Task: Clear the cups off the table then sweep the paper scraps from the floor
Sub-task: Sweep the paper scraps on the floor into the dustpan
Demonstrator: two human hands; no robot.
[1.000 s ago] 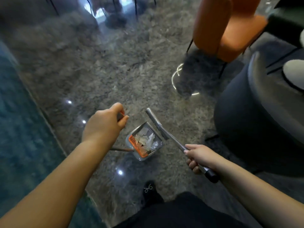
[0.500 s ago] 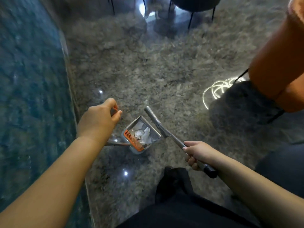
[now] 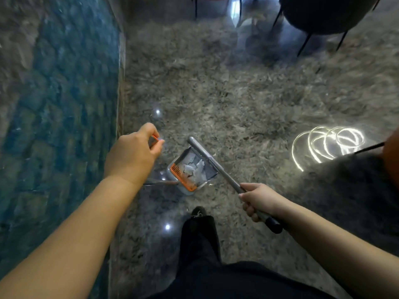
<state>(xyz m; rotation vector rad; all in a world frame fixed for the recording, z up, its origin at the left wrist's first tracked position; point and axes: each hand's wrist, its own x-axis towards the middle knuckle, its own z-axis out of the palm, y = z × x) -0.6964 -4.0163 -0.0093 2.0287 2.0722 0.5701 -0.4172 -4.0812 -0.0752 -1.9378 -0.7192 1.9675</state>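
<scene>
The dustpan (image 3: 192,172) sits low over the grey marbled floor (image 3: 237,100), between the person's two hands, and white paper scraps (image 3: 193,167) are heaped inside it next to an orange comb edge (image 3: 183,176). The left hand (image 3: 131,155) is at about nine o'clock from the pan, fingers curled round the top of a thin handle with an orange tip (image 3: 155,138) poking out by the thumb. Below the wrist a slim rod (image 3: 160,182) runs toward the pan, though the hand hides most of it and I cannot tell how it joins. The right hand (image 3: 258,199) is at about four o'clock from the pan, wrapped round a grey metal pole (image 3: 216,167) that slants up across the pan's far rim; its black end cap (image 3: 274,225) sticks out behind the fist. The pole's lower end is blurred. A dark trouser leg and shoe (image 3: 198,212) stand at six o'clock. A blue patterned surface (image 3: 54,104) fills the nine o'clock side, its nature unclear. A dark chair (image 3: 319,16) at one o'clock is cut off by the frame.
</scene>
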